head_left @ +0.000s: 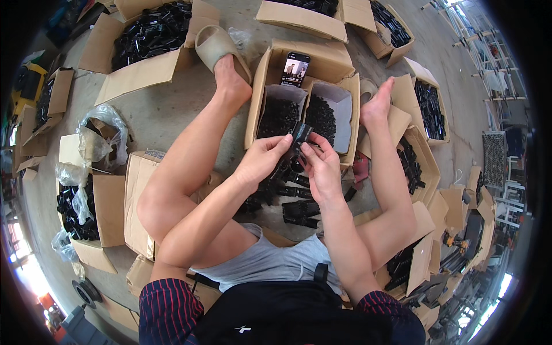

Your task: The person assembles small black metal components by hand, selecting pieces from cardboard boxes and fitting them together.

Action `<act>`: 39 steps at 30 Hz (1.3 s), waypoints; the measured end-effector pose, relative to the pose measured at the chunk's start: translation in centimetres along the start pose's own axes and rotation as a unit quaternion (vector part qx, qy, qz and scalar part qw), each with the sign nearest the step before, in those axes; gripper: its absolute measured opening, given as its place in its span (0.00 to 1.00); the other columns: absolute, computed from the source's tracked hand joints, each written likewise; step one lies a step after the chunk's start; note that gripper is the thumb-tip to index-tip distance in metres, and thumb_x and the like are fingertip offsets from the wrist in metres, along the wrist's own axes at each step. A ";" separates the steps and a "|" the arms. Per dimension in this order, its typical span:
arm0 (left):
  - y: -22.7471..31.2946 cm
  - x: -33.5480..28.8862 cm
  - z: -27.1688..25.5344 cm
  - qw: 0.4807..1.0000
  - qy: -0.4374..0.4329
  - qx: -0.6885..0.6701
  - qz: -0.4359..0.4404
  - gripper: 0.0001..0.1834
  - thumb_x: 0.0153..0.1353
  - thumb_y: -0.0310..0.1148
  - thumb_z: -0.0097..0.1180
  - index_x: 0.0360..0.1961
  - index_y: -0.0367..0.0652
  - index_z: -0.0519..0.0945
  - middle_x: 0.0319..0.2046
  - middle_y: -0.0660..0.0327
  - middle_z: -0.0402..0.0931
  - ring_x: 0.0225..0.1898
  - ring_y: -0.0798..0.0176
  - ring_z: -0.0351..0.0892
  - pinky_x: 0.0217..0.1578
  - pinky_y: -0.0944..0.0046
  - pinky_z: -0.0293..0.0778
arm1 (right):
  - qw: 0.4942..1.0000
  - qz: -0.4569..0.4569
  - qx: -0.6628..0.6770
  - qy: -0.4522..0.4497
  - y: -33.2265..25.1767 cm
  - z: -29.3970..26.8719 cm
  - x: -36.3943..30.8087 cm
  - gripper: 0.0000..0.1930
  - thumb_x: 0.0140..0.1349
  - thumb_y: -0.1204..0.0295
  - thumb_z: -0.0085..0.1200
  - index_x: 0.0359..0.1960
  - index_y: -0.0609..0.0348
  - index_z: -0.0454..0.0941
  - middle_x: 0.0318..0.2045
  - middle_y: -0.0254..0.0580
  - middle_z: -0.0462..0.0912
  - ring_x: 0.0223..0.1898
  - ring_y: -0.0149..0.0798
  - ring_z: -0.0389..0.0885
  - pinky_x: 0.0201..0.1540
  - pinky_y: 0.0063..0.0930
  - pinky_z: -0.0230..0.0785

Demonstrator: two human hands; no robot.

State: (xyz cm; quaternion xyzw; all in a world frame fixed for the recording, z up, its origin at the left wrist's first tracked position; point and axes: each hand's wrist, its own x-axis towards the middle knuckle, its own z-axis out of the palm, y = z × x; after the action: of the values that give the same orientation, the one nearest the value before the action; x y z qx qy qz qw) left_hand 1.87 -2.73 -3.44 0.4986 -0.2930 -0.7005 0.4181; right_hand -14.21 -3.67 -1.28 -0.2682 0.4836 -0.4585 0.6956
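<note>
Between my knees, both hands meet on a black plastic part with a flat, glossy face. My left hand is closed on its left side, thumb pressed on top. The fingers of my right hand pinch its lower right edge. Just beyond stands a cardboard box with two grey-lined compartments. Small black pieces fill the left one and more small black pieces the right one. Below my hands, several longer black plastic parts lie in a loose pile, partly covered by my hands.
A phone leans upright inside the box's far end. Open cartons of black parts stand around, including a far-left carton and a right carton. Clear plastic bags hang over a left carton. My bare feet flank the middle box.
</note>
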 end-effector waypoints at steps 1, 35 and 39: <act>-0.6 0.1 0.0 0.995 -0.038 -0.078 -0.044 0.20 0.75 0.44 0.50 0.51 0.39 0.83 0.40 0.65 0.83 0.40 0.73 0.81 0.44 0.69 0.77 | 1.000 -0.007 -0.017 0.003 0.1 -0.2 0.1 0.19 0.67 0.75 0.61 0.57 0.66 0.72 0.43 0.42 0.85 0.41 0.27 0.82 0.43 0.22 0.77; -1.5 -0.8 1.2 0.963 0.078 -0.241 -0.095 0.14 0.77 0.37 0.45 0.45 0.41 0.80 0.37 0.63 0.83 0.35 0.70 0.81 0.40 0.68 0.79 | 0.733 -0.134 -0.663 0.067 1.0 -9.9 14.3 0.06 0.64 0.76 0.55 0.40 0.62 0.80 0.35 0.52 0.87 0.40 0.51 0.86 0.45 0.42 0.77; -1.8 -0.5 1.4 0.962 0.094 -0.239 -0.090 0.13 0.77 0.37 0.45 0.45 0.42 0.80 0.35 0.64 0.83 0.34 0.71 0.82 0.38 0.68 0.79 | 0.895 -0.131 -0.426 0.010 -0.4 -7.5 10.0 0.07 0.69 0.74 0.54 0.45 0.63 0.80 0.37 0.46 0.87 0.37 0.36 0.86 0.40 0.28 0.77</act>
State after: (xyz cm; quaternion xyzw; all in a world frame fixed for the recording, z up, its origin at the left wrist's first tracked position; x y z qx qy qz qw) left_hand 0.14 -1.39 -4.26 0.4722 -0.0299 -0.7347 0.4862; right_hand -20.13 -12.31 -8.17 -0.5948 0.6002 -0.2985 0.4437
